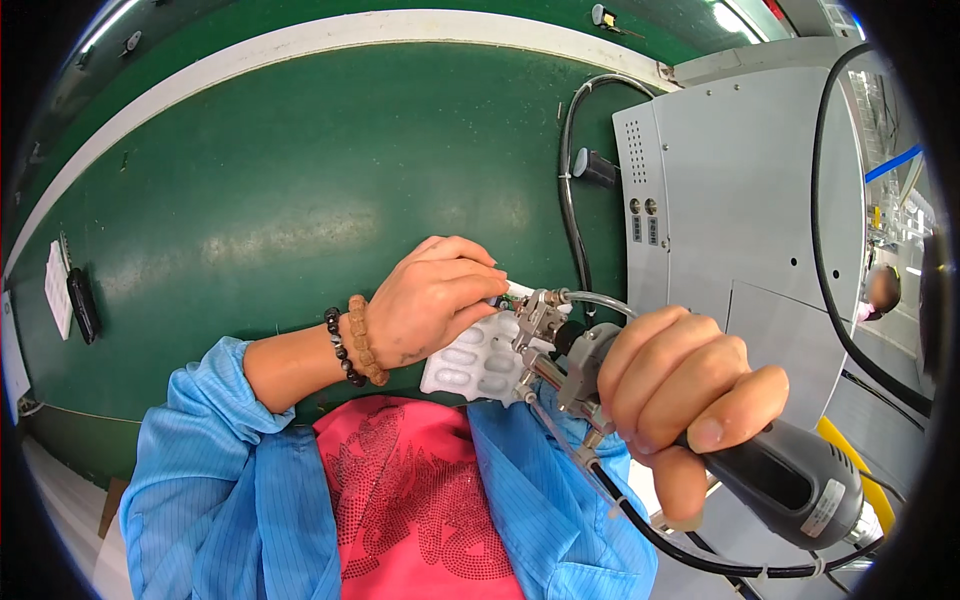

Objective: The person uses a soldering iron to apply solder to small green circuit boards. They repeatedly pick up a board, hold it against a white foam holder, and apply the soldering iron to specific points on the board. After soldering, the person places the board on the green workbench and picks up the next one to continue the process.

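While gripping the grey tool (770, 470) tightly in the right hand (680, 385), pinching a small part (512, 293) with left hand (430, 300) fingers above the white tray (470, 365).

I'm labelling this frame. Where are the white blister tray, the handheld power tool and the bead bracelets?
white blister tray (470, 362), head view, on its moulded pockets.
handheld power tool (790, 480), head view, on its dark grip.
bead bracelets (356, 340), head view, on the left wrist.
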A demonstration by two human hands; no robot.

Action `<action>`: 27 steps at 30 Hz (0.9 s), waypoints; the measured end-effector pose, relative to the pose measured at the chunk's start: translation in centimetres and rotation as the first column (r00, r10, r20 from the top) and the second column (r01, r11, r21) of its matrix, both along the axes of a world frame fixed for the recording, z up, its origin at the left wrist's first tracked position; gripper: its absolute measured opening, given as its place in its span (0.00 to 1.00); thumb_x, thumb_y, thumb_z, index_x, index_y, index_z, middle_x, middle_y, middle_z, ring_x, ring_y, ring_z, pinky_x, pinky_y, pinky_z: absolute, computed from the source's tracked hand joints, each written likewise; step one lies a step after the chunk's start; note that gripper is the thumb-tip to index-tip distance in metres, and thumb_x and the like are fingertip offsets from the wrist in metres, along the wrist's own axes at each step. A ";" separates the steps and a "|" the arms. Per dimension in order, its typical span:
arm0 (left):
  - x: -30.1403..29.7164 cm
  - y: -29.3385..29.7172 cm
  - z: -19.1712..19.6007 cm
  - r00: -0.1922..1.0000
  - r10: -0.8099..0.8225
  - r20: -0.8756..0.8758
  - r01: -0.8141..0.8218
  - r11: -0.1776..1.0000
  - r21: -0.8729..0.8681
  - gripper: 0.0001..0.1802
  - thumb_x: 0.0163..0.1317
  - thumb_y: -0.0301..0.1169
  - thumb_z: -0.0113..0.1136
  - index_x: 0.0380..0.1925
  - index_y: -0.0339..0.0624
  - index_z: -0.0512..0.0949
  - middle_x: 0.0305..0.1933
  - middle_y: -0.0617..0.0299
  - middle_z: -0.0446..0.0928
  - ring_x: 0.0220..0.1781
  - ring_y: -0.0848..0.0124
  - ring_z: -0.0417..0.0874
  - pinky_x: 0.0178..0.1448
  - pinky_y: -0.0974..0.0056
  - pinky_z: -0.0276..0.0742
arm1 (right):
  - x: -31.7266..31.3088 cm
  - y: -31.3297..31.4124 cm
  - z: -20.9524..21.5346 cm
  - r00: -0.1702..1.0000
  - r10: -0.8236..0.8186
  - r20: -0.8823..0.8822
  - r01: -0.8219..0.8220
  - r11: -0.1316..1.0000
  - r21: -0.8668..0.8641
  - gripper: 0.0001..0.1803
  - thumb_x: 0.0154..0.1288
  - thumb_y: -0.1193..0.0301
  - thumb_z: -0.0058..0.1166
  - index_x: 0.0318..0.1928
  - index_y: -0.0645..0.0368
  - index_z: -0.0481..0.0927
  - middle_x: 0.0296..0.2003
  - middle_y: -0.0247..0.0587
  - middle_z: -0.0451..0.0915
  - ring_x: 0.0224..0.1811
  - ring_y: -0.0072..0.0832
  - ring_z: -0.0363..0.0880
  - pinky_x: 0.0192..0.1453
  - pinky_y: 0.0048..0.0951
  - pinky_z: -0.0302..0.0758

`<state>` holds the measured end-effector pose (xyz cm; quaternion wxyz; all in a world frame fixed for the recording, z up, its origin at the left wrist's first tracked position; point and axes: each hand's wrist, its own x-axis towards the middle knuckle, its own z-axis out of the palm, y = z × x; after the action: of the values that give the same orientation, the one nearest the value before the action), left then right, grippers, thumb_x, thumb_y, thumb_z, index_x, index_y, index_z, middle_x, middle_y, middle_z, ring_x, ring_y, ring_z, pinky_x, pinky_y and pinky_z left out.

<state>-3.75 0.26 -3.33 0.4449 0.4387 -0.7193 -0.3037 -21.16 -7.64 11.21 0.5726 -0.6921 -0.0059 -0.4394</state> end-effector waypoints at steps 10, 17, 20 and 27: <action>-0.4 0.0 0.2 1.000 -0.006 -0.026 0.007 1.000 0.030 0.15 0.49 0.25 0.71 0.40 0.38 0.84 0.41 0.57 0.84 0.50 0.59 0.82 0.54 0.56 0.77 | 0.2 0.4 0.2 0.998 -0.052 -0.044 0.051 0.998 -0.029 0.23 0.64 0.59 0.68 0.42 0.55 0.66 0.22 0.30 0.75 0.17 0.21 0.75 0.18 0.22 0.72; -0.1 0.1 0.0 0.999 -0.003 -0.041 0.007 0.995 0.100 0.16 0.51 0.25 0.73 0.41 0.37 0.85 0.45 0.54 0.85 0.52 0.57 0.83 0.55 0.55 0.79 | -3.4 2.3 2.6 0.964 -0.077 0.256 0.061 0.996 0.069 0.20 0.60 0.66 0.73 0.36 0.59 0.71 0.18 0.36 0.76 0.15 0.25 0.75 0.19 0.25 0.75; 0.0 -0.2 0.7 0.995 0.023 -0.096 -0.010 0.991 0.132 0.16 0.50 0.26 0.74 0.41 0.37 0.85 0.47 0.54 0.85 0.55 0.55 0.82 0.56 0.56 0.79 | -4.0 2.8 3.0 0.955 -0.111 0.273 0.096 0.993 0.070 0.19 0.60 0.67 0.72 0.37 0.59 0.71 0.17 0.36 0.75 0.14 0.25 0.74 0.19 0.25 0.75; 5.2 -3.4 5.3 0.978 0.103 -0.183 -0.009 0.889 0.458 0.14 0.55 0.28 0.75 0.41 0.37 0.86 0.40 0.58 0.85 0.42 0.71 0.83 0.50 0.65 0.77 | -4.3 1.9 2.5 0.976 -0.031 0.216 0.030 1.000 0.008 0.21 0.61 0.64 0.72 0.40 0.59 0.71 0.18 0.35 0.76 0.15 0.24 0.76 0.20 0.24 0.78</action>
<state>1.47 -3.14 2.00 0.4093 0.5181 -0.5663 -0.4933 -25.45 -5.78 13.72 0.5632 -0.6389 -0.0564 -0.5210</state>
